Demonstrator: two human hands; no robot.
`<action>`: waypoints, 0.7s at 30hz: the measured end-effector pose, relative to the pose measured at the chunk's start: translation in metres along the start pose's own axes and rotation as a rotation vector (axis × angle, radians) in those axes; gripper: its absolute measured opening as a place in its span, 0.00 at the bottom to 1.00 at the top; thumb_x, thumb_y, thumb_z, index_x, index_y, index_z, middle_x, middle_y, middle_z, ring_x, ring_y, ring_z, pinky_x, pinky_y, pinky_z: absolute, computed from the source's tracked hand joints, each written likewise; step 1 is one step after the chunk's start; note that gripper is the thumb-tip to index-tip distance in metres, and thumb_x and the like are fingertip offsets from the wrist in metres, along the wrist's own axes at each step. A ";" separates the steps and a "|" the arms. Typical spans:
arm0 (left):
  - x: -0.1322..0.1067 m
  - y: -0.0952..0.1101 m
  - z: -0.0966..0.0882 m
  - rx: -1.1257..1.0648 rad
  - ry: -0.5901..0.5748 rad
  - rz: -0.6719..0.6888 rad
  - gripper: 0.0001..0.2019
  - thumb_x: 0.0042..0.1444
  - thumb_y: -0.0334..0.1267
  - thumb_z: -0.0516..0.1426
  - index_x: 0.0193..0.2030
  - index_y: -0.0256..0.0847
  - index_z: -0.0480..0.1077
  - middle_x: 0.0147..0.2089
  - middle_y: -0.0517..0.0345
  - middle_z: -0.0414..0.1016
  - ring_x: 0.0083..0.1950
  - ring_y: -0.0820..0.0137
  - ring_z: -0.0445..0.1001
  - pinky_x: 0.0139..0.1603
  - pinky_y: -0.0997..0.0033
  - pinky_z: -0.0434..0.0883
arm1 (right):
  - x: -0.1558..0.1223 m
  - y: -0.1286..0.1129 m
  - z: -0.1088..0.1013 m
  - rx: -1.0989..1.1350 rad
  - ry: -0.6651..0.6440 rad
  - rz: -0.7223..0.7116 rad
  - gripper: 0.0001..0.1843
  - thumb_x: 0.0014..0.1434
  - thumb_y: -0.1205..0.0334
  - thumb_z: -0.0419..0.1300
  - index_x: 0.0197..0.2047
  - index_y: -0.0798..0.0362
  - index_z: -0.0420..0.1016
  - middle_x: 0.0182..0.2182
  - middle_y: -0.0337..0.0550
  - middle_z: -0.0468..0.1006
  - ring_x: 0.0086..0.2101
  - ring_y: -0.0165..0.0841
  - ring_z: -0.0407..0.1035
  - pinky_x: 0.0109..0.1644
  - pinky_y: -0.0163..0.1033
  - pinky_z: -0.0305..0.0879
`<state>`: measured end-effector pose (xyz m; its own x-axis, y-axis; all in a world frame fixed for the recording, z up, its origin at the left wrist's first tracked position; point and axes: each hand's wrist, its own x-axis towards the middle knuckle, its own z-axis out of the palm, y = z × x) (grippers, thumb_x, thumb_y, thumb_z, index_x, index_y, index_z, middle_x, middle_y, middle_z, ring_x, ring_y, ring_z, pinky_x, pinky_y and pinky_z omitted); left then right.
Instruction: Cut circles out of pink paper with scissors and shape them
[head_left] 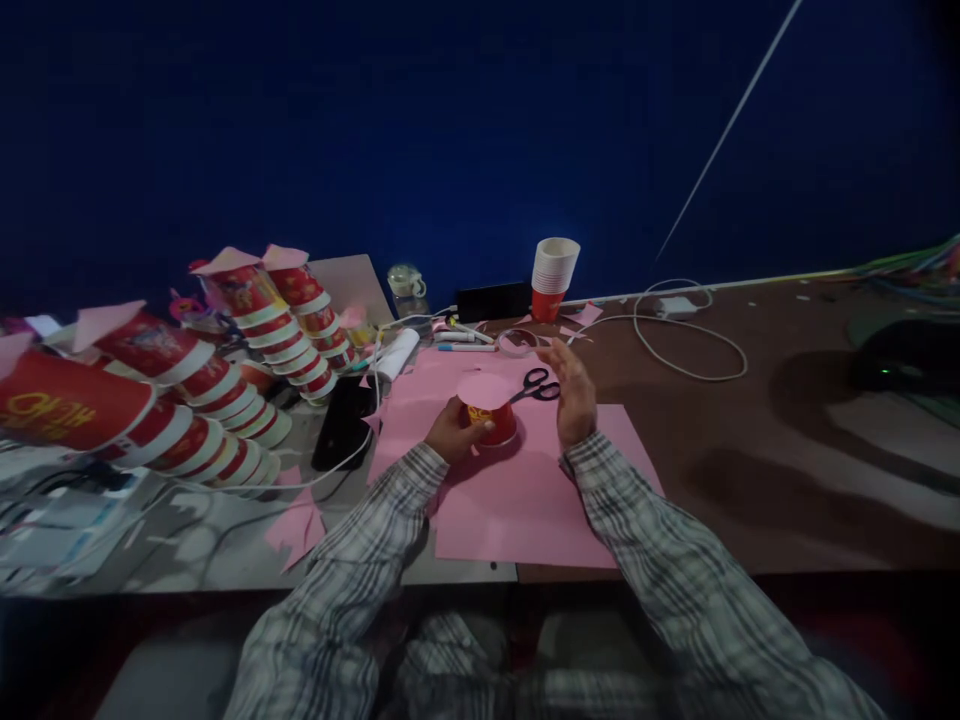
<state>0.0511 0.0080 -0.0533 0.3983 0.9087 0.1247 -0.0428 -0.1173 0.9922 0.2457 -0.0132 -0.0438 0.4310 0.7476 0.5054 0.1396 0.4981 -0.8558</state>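
Observation:
My left hand [452, 431] is wrapped round a red paper cup [495, 420] that stands upside down on a pink paper sheet [517, 500]. A pink paper disc [484, 389] covers the cup's upturned base. My right hand [572, 395] hovers just right of the cup, fingers stretched out and together, holding nothing. Black-handled scissors [534, 384] lie on the pink sheet between the cup and my right hand.
Long stacks of red-and-white cups [225, 400] with pink paper tips lie at the left. An upright cup stack [553, 272] stands at the back. A white cable [694, 340] and charger, markers [465, 346], a tape roll, a black phone [341, 425] and pink scraps [300, 525] lie around.

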 end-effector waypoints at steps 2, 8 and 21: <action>0.003 0.005 -0.002 -0.126 0.023 -0.020 0.35 0.37 0.54 0.69 0.51 0.37 0.68 0.51 0.45 0.76 0.53 0.54 0.73 0.55 0.48 0.69 | -0.001 0.017 0.005 0.060 0.016 0.146 0.31 0.65 0.42 0.42 0.59 0.53 0.67 0.47 0.51 0.79 0.48 0.40 0.74 0.55 0.52 0.66; 0.004 0.024 -0.018 -0.193 0.059 -0.055 0.36 0.39 0.59 0.67 0.52 0.40 0.69 0.51 0.47 0.76 0.52 0.56 0.74 0.52 0.55 0.71 | -0.007 0.033 0.017 0.189 -0.043 0.344 0.29 0.60 0.39 0.49 0.50 0.55 0.72 0.37 0.48 0.81 0.39 0.38 0.76 0.47 0.48 0.70; -0.058 0.106 -0.077 0.346 0.066 0.159 0.32 0.44 0.62 0.61 0.47 0.38 0.70 0.42 0.48 0.77 0.47 0.56 0.75 0.49 0.52 0.72 | -0.016 0.032 0.016 0.125 -0.193 0.277 0.30 0.59 0.37 0.50 0.46 0.55 0.73 0.35 0.55 0.80 0.37 0.42 0.75 0.42 0.50 0.70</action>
<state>-0.0470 -0.0267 0.0455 0.3513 0.8908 0.2880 0.2165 -0.3766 0.9007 0.2290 -0.0017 -0.0776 0.2591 0.9251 0.2777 -0.0747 0.3059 -0.9491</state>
